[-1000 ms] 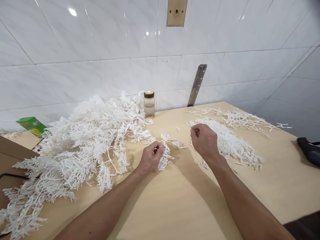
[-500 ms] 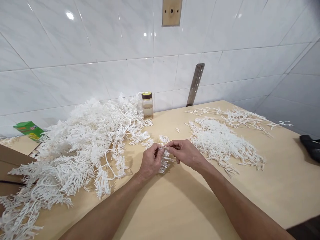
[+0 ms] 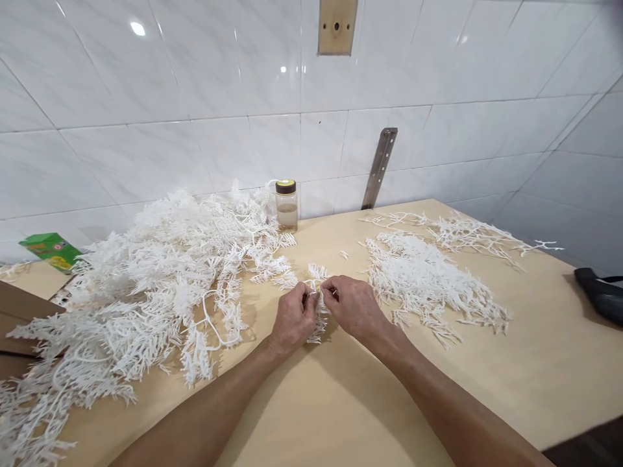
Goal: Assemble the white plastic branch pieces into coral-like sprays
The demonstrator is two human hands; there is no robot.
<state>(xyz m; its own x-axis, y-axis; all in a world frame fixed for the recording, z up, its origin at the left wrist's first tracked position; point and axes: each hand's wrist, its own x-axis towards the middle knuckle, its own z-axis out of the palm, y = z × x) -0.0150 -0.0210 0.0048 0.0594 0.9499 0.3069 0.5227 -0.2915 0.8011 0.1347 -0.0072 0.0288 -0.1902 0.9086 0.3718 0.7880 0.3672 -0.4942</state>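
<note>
"What is the left hand (image 3: 293, 316) doing?"

"Its thumb and forefinger are pinched closed on the white sprig (image 3: 317, 332), whose fronds show above and below the grip, close over the table (image 3: 370, 408)."

"And the right hand (image 3: 354, 305)?"

"Just beside it, fingertips drawn together at the same sprig. It seems to be pinching a thin piece, though the fingers hide most of that."

"What lies left of the grip?"

"The big heap of white fronds (image 3: 160, 279), with a green box (image 3: 51, 251) past its far side."

"To the right?"

"A lower pile of loose white bits (image 3: 428, 275), and behind that some bare white stems (image 3: 472, 232). Farther right sits a black object (image 3: 601, 295)."

"Beyond the hands?"

"An upright jar (image 3: 287, 211) with a dark and yellow lid, partly filled, and a perforated metal strip (image 3: 379, 168) tilted near the tiled wall (image 3: 272, 143)."
</note>
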